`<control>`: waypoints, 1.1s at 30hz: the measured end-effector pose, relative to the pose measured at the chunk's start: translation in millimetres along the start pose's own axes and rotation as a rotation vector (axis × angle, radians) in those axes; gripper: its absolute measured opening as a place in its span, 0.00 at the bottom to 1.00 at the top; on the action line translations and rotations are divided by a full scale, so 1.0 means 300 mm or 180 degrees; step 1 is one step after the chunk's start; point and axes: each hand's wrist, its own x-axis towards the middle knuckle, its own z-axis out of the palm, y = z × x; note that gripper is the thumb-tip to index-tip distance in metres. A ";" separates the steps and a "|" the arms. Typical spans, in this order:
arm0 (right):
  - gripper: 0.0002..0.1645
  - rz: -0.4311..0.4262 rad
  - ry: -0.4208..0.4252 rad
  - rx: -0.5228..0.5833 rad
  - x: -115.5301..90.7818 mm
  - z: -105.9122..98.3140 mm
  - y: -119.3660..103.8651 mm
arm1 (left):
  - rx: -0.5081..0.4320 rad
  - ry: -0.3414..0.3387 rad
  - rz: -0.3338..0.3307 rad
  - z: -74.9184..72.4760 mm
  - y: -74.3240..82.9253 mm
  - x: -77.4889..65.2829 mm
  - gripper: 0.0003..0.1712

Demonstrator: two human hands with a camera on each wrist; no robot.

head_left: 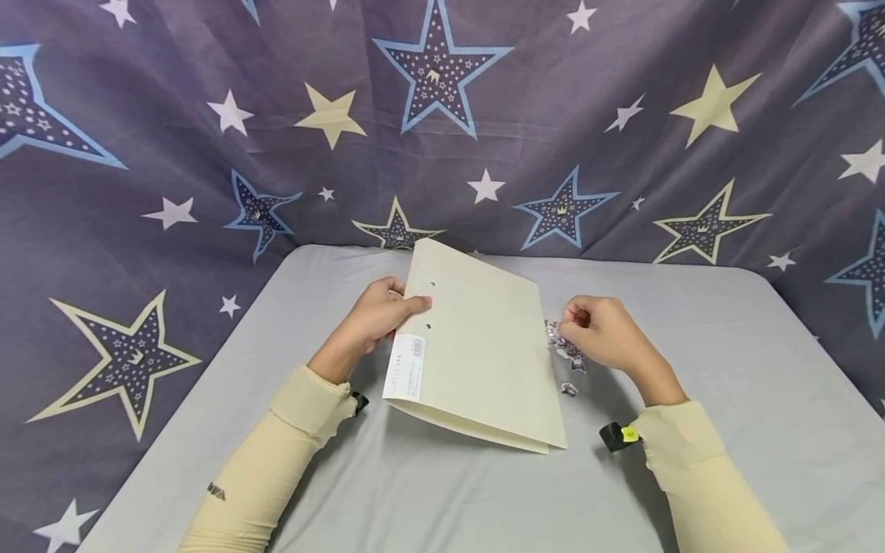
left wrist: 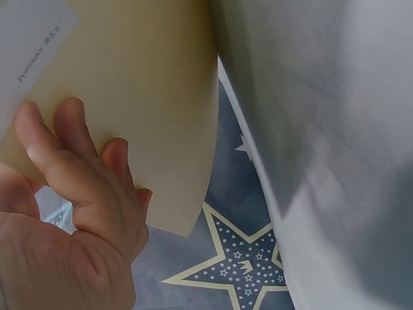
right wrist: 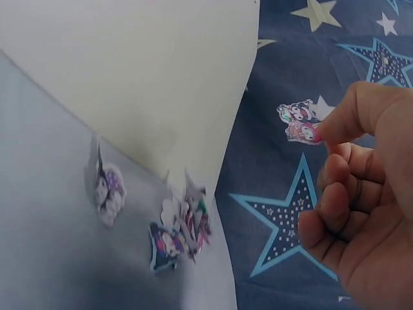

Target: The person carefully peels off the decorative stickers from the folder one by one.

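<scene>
My left hand (head_left: 369,315) grips the left edge of a cream file folder (head_left: 484,346), thumb on the front cover and fingers behind. The folder is tilted, its lower edge parting slightly; a white label (head_left: 404,369) wraps its spine. To the right, my right hand (head_left: 608,330) pinches a small cartoon sticker (right wrist: 300,123) between thumb and forefinger, other fingers curled. Below that hand lies a small heap of similar stickers (right wrist: 193,219), partly behind the folder's right edge in the head view. A single sticker (right wrist: 110,194) lies apart from the heap.
The table has a light grey cover (head_left: 726,369). Behind it hangs a dark curtain (head_left: 484,153) printed with stars. A small black device (head_left: 611,436) is on the right wrist.
</scene>
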 end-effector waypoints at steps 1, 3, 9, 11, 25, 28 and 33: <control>0.07 0.0003 -0.0004 0.0003 -0.002 -0.004 0.008 | -0.0003 0.0001 -0.0010 0.002 -0.001 0.001 0.22; 0.07 0.0020 -0.0023 0.0000 -0.005 -0.010 0.026 | -0.0014 0.0001 -0.0039 0.007 -0.003 0.003 0.22; 0.09 0.0165 -0.0111 -0.0036 -0.007 -0.024 0.058 | -0.0027 -0.0022 -0.0039 0.004 -0.001 0.004 0.22; 0.09 0.0201 -0.0171 -0.0075 -0.006 -0.027 0.066 | 0.0002 -0.0008 -0.0033 0.004 -0.001 0.004 0.22; 0.07 0.0342 -0.0593 -0.0252 -0.020 -0.001 0.113 | 0.0021 -0.0021 -0.0045 0.005 -0.010 0.000 0.22; 0.07 0.0337 -0.0614 -0.0306 -0.017 0.009 0.121 | 0.0066 -0.0025 -0.0051 0.002 -0.012 0.004 0.21; 0.07 0.0383 -0.0596 -0.0383 -0.016 0.017 0.123 | 0.0209 -0.0036 -0.0122 -0.003 -0.012 0.010 0.22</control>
